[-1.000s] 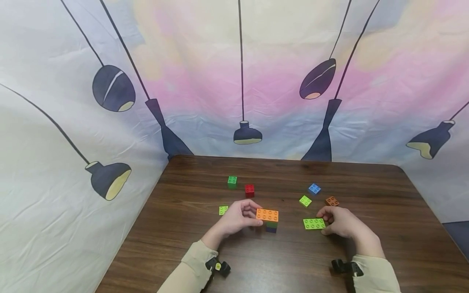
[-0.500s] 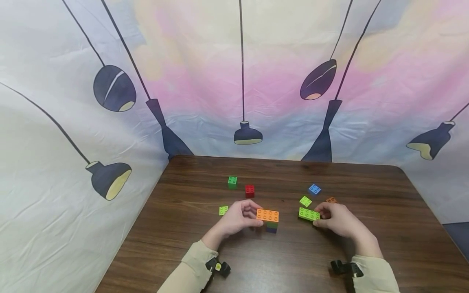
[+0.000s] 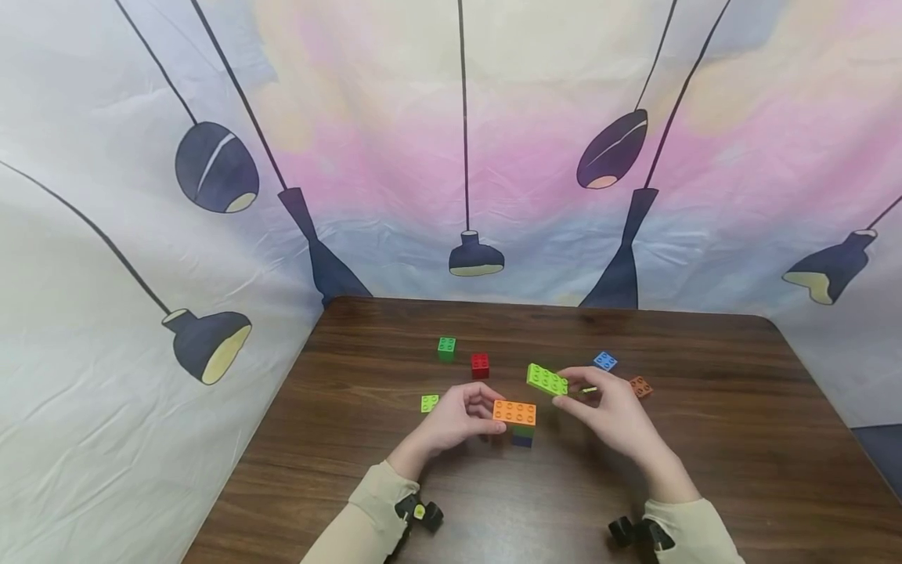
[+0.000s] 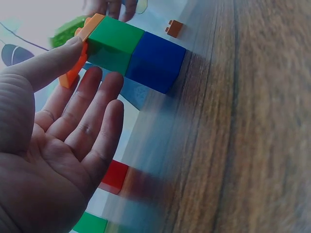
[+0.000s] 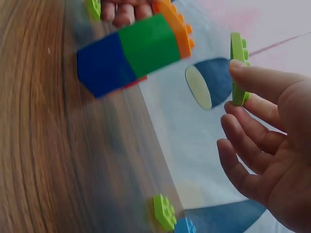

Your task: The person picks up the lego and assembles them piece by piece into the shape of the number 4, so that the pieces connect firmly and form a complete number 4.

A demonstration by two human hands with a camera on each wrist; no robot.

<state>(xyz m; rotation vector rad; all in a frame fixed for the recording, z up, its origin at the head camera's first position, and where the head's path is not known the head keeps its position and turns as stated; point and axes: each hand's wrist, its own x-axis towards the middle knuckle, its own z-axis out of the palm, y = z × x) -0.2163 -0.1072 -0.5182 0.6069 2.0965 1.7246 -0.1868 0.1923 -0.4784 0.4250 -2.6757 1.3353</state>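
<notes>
In the head view, a flat orange building brick point(image 3: 514, 412) tops a stack whose green block point(image 4: 116, 41) and dark blue block point(image 4: 155, 60) show in the left wrist view. My left hand point(image 3: 458, 421) pinches the left end of the orange brick between thumb and fingers. The stack stands upright on the table, the orange brick reaching out past the blocks toward that hand. A long flat lime-green brick point(image 3: 546, 379) is pinched by its right end in my right hand point(image 3: 611, 409). It is raised and tilted, studs up, just behind and right of the stack.
Behind the hands lie a green block point(image 3: 446, 349), a red block point(image 3: 480, 365), a blue brick point(image 3: 605, 361) and a brown brick point(image 3: 640, 386). A small lime brick point(image 3: 429, 403) sits by my left hand; another point(image 5: 164, 212) is mostly covered by my right hand in the head view.
My right hand has lifted the long lime-green brick and carried it left, close to the stack, tilting it. My left hand and the stack stay in place.
</notes>
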